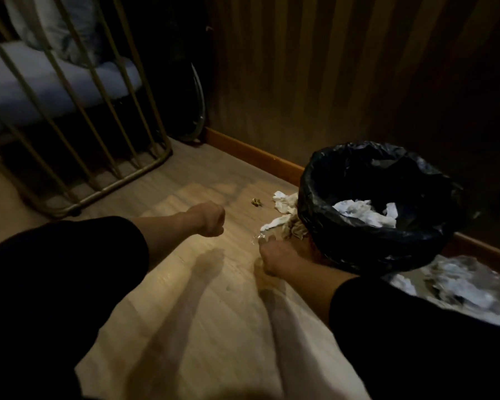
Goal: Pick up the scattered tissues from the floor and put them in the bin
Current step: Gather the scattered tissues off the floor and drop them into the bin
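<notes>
Several tissues (pixel 285 210) lay on the floor (pixel 185 284) just past my right hand (pixel 274 255), against the bin (pixel 378 241). My fingers were reaching into them; I could not tell if they pinched any. My left hand (pixel 211 219) was a closed fist. I judged the tissues light and soft, easy to scrunch up from the middle. The wood floor was smooth, the room dim.

Probably a dim bedroom at home: a metal bed frame (pixel 78 116) with mattress (pixel 55 82), wood floor (pixel 202 298), panelled wall (pixel 329 82).
</notes>
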### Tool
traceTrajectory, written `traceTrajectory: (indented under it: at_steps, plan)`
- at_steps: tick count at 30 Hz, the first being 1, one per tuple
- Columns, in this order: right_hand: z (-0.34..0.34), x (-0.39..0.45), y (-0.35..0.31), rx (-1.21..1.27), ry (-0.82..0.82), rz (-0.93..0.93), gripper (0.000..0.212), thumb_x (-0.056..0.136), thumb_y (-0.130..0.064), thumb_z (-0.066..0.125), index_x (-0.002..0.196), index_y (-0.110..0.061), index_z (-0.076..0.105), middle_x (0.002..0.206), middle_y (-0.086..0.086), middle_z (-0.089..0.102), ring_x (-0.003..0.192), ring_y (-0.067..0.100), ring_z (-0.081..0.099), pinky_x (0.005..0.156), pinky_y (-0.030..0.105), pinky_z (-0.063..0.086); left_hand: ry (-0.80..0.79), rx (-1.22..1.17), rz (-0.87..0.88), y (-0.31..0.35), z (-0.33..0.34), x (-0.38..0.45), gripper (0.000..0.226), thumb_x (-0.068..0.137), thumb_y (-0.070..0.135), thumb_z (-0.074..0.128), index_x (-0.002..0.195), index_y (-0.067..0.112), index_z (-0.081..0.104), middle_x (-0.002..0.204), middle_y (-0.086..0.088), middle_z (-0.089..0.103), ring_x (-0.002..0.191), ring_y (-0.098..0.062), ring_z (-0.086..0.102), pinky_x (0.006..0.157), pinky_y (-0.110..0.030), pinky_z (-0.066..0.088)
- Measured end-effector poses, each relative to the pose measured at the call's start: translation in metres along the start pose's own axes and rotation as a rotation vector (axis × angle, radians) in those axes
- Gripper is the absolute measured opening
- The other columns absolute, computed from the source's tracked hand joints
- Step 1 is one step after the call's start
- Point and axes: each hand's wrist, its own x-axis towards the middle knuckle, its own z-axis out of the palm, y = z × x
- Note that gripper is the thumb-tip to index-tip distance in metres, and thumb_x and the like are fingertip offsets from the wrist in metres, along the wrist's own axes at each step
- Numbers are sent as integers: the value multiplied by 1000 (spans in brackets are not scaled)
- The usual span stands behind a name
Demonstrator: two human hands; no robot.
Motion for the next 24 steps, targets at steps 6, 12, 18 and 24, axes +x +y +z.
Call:
traceTrajectory:
  at_steps: [6, 12, 18, 24]
  plan:
    - [10, 17, -23, 159, -8, 44, 53, 95, -13, 54, 142, -1, 35, 147, 23, 38, 130, 35, 49, 98, 44, 47, -47, 3, -3, 25, -31, 25, 32, 91, 30, 66, 117, 10, 68, 121, -10, 67, 110, -26, 63, 90, -34, 51]
    - [27, 44, -12, 124, -68, 136, 64, 93, -20, 58, 147, -1, 31, 145, 16, 35, 136, 33, 32, 93, 49, 52, -105, 93, 63, 18, 7, 56, 41, 92, 29, 64, 129, 11, 57, 130, -10, 61, 115, -26, 60, 93, -33, 50]
    - [72, 45, 14, 193, -154, 321, 79, 80, -29, 70, 146, -14, 30, 150, 23, 28, 133, 46, 37, 100, 54, 45, -138, 116, 232, -1, 41, 102, 63, 87, 31, 69, 143, 15, 43, 133, -13, 59, 112, -26, 62, 92, -32, 50]
    - [101, 32, 12, 436, -19, 444, 49, 93, -25, 54, 138, -24, 35, 141, 20, 36, 124, 38, 45, 99, 43, 44, -212, 149, 460, 3, 62, 158, 94, 78, 43, 77, 153, 27, 23, 148, -13, 34, 124, -32, 53, 100, -37, 48]
